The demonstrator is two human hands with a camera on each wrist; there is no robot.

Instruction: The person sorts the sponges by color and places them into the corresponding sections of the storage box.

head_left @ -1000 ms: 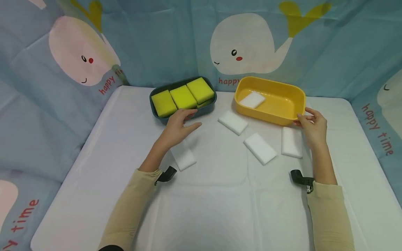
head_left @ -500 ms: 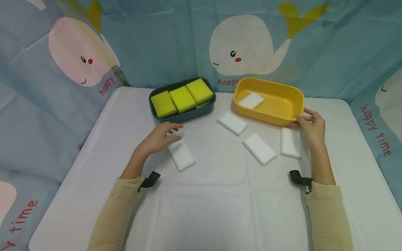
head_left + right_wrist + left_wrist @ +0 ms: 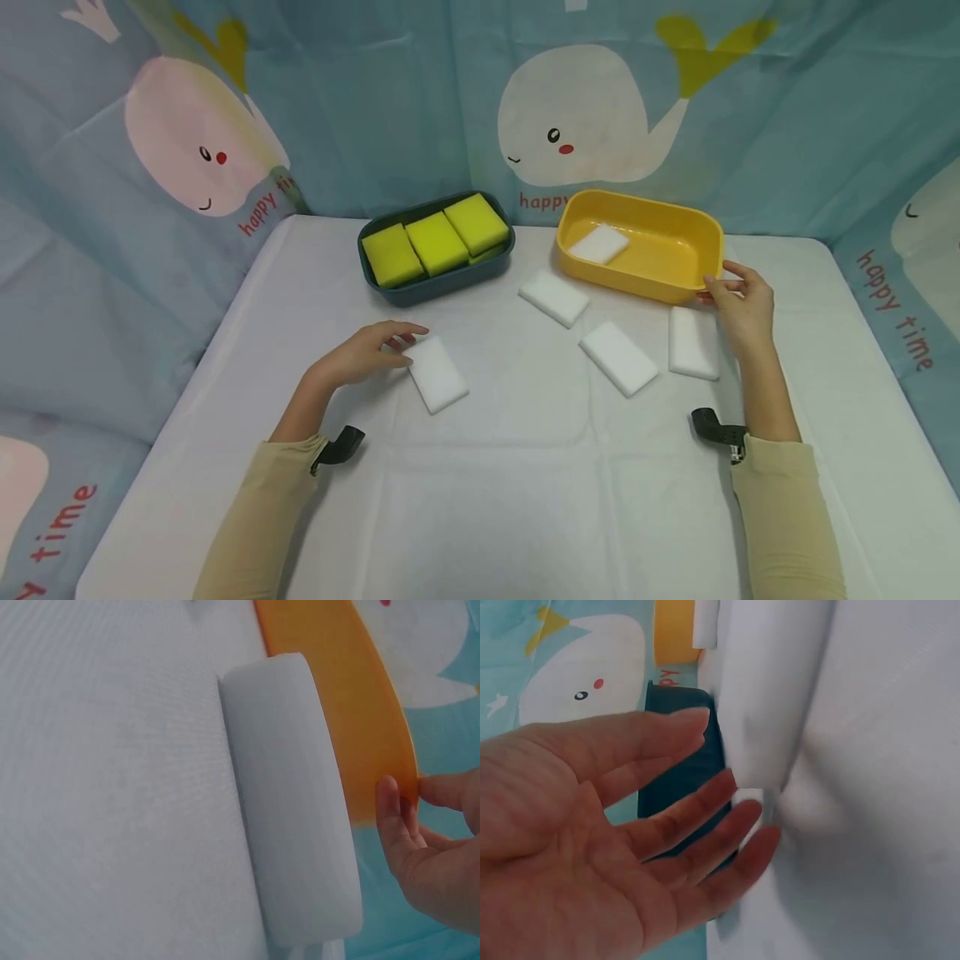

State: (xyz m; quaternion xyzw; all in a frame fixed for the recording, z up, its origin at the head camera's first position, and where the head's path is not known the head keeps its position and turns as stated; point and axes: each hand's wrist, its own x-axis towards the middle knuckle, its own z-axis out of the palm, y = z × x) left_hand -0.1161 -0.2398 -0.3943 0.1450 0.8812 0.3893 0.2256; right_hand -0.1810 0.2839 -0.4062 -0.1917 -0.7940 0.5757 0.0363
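Observation:
My left hand (image 3: 363,354) hovers at the left end of a white sponge (image 3: 437,375) lying on the table. Its fingers (image 3: 697,855) are loosely bent, with nothing between them and the thumb. At the near right corner of a yellow bin (image 3: 637,286), my right hand (image 3: 746,312) pinches the rim between thumb and fingers, as the right wrist view also shows. One white sponge (image 3: 599,243) lies inside that bin at its left end. Another white sponge (image 3: 693,342) lies just below the right hand, close to the bin's front.
A dark green bin (image 3: 442,289) with several yellow sponges (image 3: 437,242) stands at the back left. Two more white sponges lie in front of the yellow bin, one (image 3: 554,297) nearer it than the other (image 3: 619,358). A whale-print curtain (image 3: 375,108) rises behind the white table (image 3: 495,517).
My left hand has moved away from the dark green bin, leftward and toward me, to the end of the white sponge. The right hand has stayed at the yellow bin's corner.

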